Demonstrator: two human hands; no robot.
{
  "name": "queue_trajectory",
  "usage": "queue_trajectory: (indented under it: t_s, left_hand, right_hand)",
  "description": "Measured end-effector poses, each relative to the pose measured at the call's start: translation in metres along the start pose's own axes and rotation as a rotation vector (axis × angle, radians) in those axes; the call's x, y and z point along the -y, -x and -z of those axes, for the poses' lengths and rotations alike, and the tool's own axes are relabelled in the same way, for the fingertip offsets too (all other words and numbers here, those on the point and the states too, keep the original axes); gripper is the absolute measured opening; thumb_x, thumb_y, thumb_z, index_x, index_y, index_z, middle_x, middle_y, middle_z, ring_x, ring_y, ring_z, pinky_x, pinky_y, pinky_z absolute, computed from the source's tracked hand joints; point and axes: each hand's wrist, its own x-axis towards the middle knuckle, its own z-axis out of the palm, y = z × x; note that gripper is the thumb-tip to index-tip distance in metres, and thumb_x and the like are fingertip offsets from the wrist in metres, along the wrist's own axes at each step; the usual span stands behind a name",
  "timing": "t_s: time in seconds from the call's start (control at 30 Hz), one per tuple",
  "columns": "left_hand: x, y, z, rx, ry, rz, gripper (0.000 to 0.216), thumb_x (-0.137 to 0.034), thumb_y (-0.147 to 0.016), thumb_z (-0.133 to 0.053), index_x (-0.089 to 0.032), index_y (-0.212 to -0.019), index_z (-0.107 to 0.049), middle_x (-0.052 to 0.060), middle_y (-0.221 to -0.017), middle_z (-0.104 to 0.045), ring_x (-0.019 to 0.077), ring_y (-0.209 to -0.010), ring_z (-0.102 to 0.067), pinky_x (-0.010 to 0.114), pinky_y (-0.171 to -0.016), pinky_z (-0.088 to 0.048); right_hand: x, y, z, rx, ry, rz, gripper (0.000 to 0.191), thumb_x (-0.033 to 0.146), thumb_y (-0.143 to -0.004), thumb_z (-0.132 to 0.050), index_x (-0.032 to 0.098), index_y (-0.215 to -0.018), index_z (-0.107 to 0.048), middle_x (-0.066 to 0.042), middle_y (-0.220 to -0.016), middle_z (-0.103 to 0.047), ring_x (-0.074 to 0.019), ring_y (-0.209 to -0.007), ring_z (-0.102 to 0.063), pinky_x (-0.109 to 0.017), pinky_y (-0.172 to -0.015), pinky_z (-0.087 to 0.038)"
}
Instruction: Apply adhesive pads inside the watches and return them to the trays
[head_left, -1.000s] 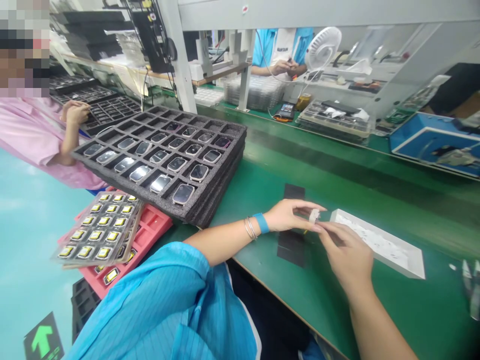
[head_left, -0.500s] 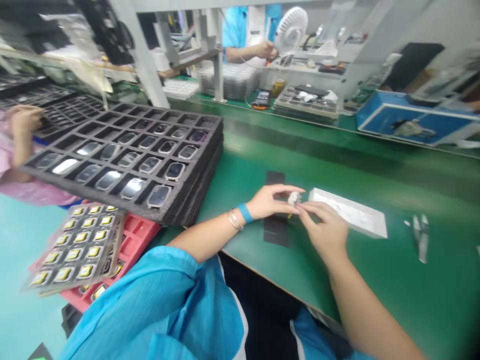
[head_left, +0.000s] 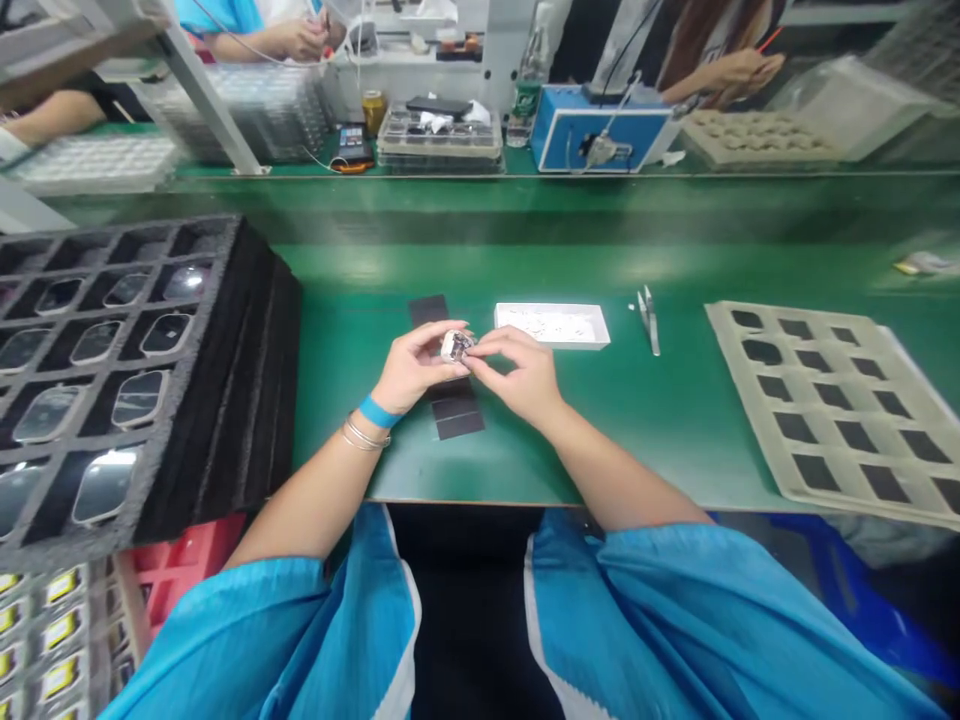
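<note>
Pinching a small rounded white-and-dark part (head_left: pixel 454 346) mid-frame in left hand (head_left: pixel 405 368), touching its edge with near-closed right hand (head_left: pixel 523 378), can't tell whether gripping. Brace steadily, work lightly!

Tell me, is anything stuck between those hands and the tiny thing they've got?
Nothing visible is: the left hand holds the small part directly, and the right hand meets its edge. The dark strip lies below, on the green table.

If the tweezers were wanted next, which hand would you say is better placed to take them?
The right hand, probably: the tweezers lie on its side, past the white box, whereas the left hand is farther off, though both hold the small white-and-dark part.
</note>
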Motion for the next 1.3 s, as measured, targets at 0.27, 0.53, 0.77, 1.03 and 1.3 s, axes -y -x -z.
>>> queue_trajectory:
  t_s: [0.27, 0.53, 0.77, 1.03, 1.3]
  left_hand:
    - [-0.003, -0.002, 0.000, 0.051, 0.037, 0.035, 0.058, -0.030, -0.052, -0.092, -0.020, -0.106, -0.074, 0.007, -0.106, -0.070, 0.0217, -0.099, -0.067, 0.035, -0.090, -0.054]
    - [0.002, -0.001, -0.007, 0.096, 0.137, 0.135, 0.078, -0.036, -0.052, -0.089, -0.009, -0.122, -0.067, 0.011, -0.116, -0.064, 0.0272, -0.112, -0.059, 0.045, -0.100, -0.047]
    - [0.006, -0.004, -0.001, 0.116, 0.115, 0.167, 0.075, -0.035, -0.054, -0.089, -0.010, -0.122, -0.067, 0.010, -0.115, -0.065, 0.0266, -0.111, -0.059, 0.044, -0.104, -0.043]
    - [-0.003, -0.004, -0.004, 0.002, 0.348, 0.157, 0.065, -0.028, -0.055, -0.091, -0.022, -0.112, -0.060, 0.003, -0.096, -0.070, 0.0189, -0.093, -0.068, 0.033, -0.089, -0.052]
    - [-0.011, 0.000, -0.005, 0.053, 0.387, 0.179, 0.058, -0.026, -0.056, -0.092, -0.020, -0.101, -0.056, 0.003, -0.095, -0.071, 0.0172, -0.090, -0.069, 0.027, -0.081, -0.054]
  right_hand:
    - [-0.002, -0.005, 0.005, 0.063, -0.092, -0.135, 0.014, 0.038, -0.083, -0.071, 0.024, -0.080, -0.073, -0.003, -0.083, -0.070, -0.0185, -0.079, -0.065, -0.036, -0.075, -0.055]
    - [-0.008, -0.003, 0.008, 0.050, -0.065, -0.162, 0.024, 0.051, -0.081, -0.071, 0.029, -0.071, -0.072, -0.002, -0.079, -0.069, -0.0221, -0.074, -0.066, -0.038, -0.069, -0.054]
    - [-0.027, -0.006, 0.004, 0.137, -0.083, -0.063, 0.016, 0.044, -0.082, -0.071, 0.031, -0.074, -0.071, -0.003, -0.080, -0.067, -0.0241, -0.073, -0.064, -0.039, -0.062, -0.052]
    - [-0.023, -0.015, 0.024, -0.139, 0.077, -0.083, 0.014, 0.034, -0.087, -0.063, 0.022, -0.078, -0.063, -0.004, -0.083, -0.065, -0.0198, -0.081, -0.064, -0.037, -0.076, -0.054]
    - [-0.048, -0.026, 0.066, -0.307, 0.341, -0.227, 0.003, 0.021, -0.081, -0.066, 0.022, -0.080, -0.069, -0.006, -0.095, -0.071, -0.0263, -0.098, -0.066, -0.050, -0.096, -0.050]
